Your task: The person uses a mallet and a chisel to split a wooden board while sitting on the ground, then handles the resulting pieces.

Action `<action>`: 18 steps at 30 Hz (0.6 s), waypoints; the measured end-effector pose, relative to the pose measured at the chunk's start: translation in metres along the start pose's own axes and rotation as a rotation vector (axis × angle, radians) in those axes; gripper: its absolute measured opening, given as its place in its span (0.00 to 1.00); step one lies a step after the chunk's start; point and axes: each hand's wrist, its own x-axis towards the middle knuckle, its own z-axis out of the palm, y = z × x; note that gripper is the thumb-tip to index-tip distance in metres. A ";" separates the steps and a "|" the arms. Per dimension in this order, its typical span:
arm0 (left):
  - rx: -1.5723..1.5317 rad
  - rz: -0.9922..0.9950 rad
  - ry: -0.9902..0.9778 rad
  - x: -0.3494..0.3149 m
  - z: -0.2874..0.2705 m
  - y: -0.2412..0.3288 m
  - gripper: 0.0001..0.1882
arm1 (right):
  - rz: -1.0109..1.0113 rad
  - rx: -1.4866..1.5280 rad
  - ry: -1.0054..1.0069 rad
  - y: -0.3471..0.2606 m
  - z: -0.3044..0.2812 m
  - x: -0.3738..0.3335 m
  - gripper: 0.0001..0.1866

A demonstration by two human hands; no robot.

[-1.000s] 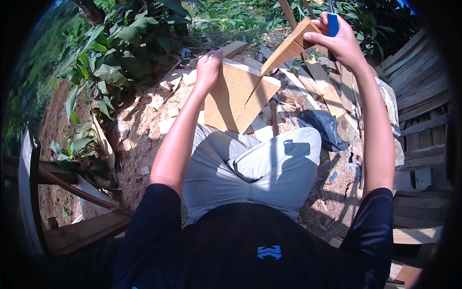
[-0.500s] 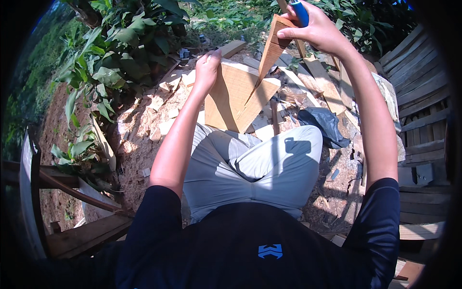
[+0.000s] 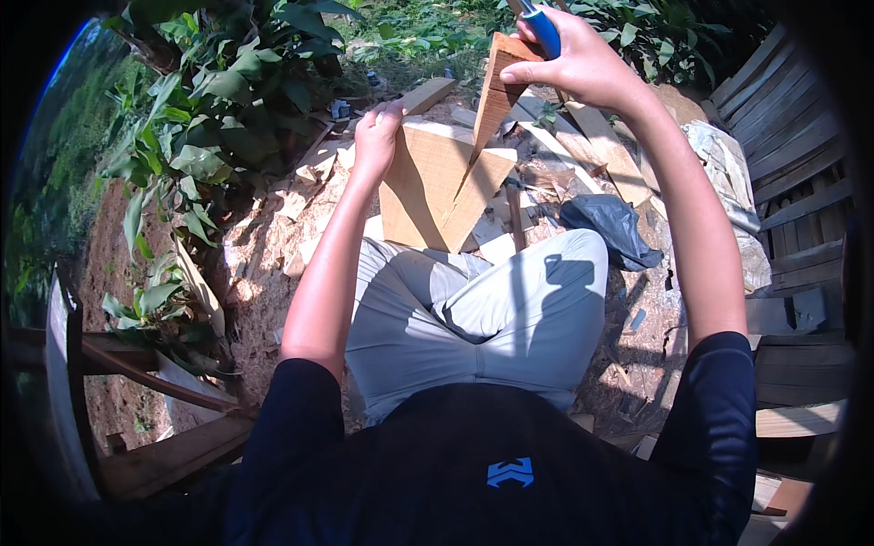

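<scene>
My left hand [image 3: 375, 144] is closed on the upper left corner of a pale wooden board [image 3: 428, 182], which stands tilted beyond my knees. In my right hand [image 3: 592, 68], raised at the far right, is a long tapering wooden wedge [image 3: 501, 86], its wide end pressed by the thumb. That hand also holds a tool with a blue handle [image 3: 543, 35] and a grey shaft; its far end is out of view. The wedge's narrow end points down at the board's face, where a dark slit or shadow line runs on from it. Whether they touch, I cannot tell.
Offcuts and wood chips [image 3: 291, 200] cover the ground. Planks [image 3: 610, 150] lie beyond the board. A black plastic bag [image 3: 610, 232] is right of my knee. Leafy plants [image 3: 228, 109] stand at the left, a slatted wooden wall [image 3: 801, 146] at the right.
My right hand, with the wedge and blue-handled tool, has moved slightly left and lower against the board. The whole view has shifted a little. Both holds are the same.
</scene>
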 end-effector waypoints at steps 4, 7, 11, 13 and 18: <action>0.061 -0.006 -0.022 0.001 0.002 0.006 0.17 | 0.003 0.043 0.050 0.050 0.005 -0.009 0.29; 0.226 -0.036 -0.090 0.009 -0.001 0.017 0.15 | -0.024 0.105 0.067 0.060 0.003 -0.008 0.31; 0.196 0.059 -0.162 0.024 0.013 0.061 0.16 | -0.076 0.072 -0.019 0.054 0.003 0.004 0.30; 0.000 0.134 -0.347 0.019 0.031 0.100 0.19 | -0.102 0.088 -0.004 0.045 0.005 0.005 0.31; -0.043 0.205 -0.588 0.005 0.069 0.113 0.23 | -0.172 0.094 0.077 0.046 0.013 0.006 0.31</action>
